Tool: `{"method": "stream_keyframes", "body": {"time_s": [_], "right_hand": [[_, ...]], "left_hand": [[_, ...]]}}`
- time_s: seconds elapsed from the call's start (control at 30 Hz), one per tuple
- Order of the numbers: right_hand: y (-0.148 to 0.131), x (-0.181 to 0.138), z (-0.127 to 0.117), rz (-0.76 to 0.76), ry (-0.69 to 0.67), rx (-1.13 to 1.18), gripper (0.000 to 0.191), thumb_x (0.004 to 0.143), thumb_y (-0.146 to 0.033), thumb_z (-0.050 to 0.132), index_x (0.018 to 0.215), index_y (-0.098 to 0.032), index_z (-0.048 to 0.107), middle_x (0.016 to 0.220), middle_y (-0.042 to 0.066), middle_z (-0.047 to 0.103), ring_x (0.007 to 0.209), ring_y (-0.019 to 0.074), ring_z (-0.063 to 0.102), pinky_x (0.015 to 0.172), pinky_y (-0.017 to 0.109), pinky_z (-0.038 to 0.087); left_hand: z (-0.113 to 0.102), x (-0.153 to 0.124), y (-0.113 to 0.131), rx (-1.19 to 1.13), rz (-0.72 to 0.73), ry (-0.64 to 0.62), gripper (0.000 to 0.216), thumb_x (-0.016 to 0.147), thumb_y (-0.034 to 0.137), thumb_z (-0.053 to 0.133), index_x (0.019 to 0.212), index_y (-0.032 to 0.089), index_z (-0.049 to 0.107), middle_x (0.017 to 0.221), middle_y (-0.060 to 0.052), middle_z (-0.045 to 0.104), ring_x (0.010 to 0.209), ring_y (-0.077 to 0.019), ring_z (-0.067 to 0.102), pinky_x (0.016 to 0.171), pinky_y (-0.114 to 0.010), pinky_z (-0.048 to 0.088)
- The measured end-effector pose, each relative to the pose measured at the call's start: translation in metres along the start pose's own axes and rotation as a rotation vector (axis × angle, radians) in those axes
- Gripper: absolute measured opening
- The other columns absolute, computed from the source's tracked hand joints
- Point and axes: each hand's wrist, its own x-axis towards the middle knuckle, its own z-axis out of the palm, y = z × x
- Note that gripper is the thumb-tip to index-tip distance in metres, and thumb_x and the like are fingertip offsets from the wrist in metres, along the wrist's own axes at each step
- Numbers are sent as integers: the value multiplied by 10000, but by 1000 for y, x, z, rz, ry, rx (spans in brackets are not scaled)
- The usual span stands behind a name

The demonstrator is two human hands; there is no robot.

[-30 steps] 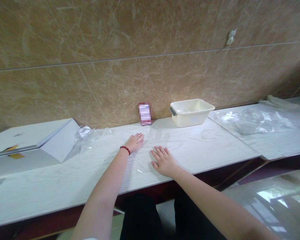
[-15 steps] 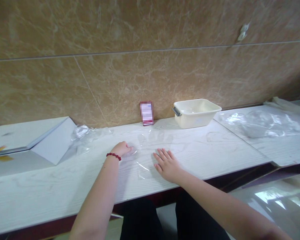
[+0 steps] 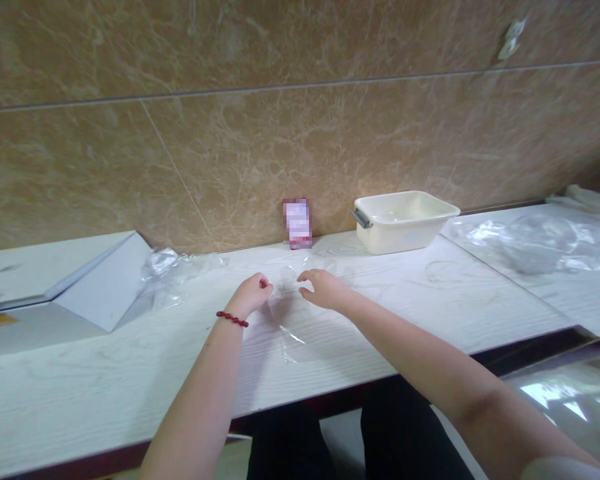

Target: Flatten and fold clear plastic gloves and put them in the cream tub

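A clear disposable plastic glove (image 3: pixel 293 333) lies on the white wood-grain table in front of me, its finger shapes pointing toward the wall. My left hand (image 3: pixel 253 293), with a red bead bracelet at the wrist, is closed in a pinch on the glove's left side. My right hand (image 3: pixel 323 289) hovers over the glove's finger end. Its thumb and fingers are apart, with nothing held between them. The glove is see-through, so parts of its outline are hard to make out.
A cream plastic basin (image 3: pixel 405 227) with a grey handle stands by the wall. Crumpled clear plastic (image 3: pixel 545 243) lies far right, and more plastic (image 3: pixel 167 273) beside a white box (image 3: pixel 70 280) on the left. A small red-framed card (image 3: pixel 298 224) leans on the wall.
My right hand has lifted from lying flat on the table and moved forward, nearer my left hand. My left hand has risen slightly, drawing up the glove's left side.
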Motion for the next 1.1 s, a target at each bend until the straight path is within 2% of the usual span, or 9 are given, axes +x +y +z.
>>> {"method": "stream_keyframes", "body": {"time_s": [0.13,0.27,0.37,0.53,0.63,0.77,0.87,0.97,1.1], "right_hand": [[9,15,16,-90,122,216,296,707,-188,478,1000,-154,499,948,31,583,647,72,522,659,207,409],[19,13,22,-132,117,304,317,701,-182,492,1017,-169,478,932,13,589,520,41,448,574,184,394],[21,12,23,-165,98,328,345,695,-185,502,1038,-174,465,958,18,583,521,36,443,567,178,387],[17,11,25,-207,45,364,400,661,-144,516,1053,-181,447,1012,28,555,577,37,484,591,176,386],[15,9,26,-203,5,367,432,652,-117,513,1071,-187,431,931,19,579,602,50,501,587,178,377],[14,9,26,-212,25,370,444,640,-95,511,1065,-184,417,782,-13,595,612,61,506,579,174,365],[15,10,26,-209,38,379,414,633,-82,506,1029,-175,425,733,-24,593,608,62,507,578,172,365],[17,11,28,-221,30,426,385,629,-70,497,998,-161,433,744,-15,600,624,61,518,586,171,375],[19,11,27,-256,23,424,175,665,-113,483,833,-146,515,717,-3,586,641,66,520,579,167,381]], "left_hand": [[1,-6,10,-81,86,36,158,690,324,433,707,182,499,648,-2,563,596,-131,512,551,-229,367],[6,-9,17,-151,122,56,170,697,335,437,715,182,508,664,3,570,604,-126,517,562,-229,377],[10,-9,21,-204,144,55,181,692,340,448,709,175,521,690,-2,582,618,-127,523,576,-233,385],[15,-10,26,-293,189,-38,204,678,352,470,692,163,545,696,-7,594,640,-130,533,596,-237,397],[15,-11,30,-325,190,-50,207,669,354,482,668,158,548,680,-5,593,651,-132,537,607,-240,402],[14,-13,35,-326,199,-42,193,669,343,485,658,158,538,674,-5,584,660,-133,534,612,-243,401],[14,-15,35,-285,222,-46,196,678,353,466,678,162,511,681,-4,568,650,-128,522,589,-235,392],[14,-17,29,-128,222,-88,238,615,359,521,741,167,461,675,0,536,596,-127,496,515,-228,364],[17,-18,21,104,172,-189,306,542,285,557,796,169,434,698,-13,527,573,-141,490,473,-229,325]]}}
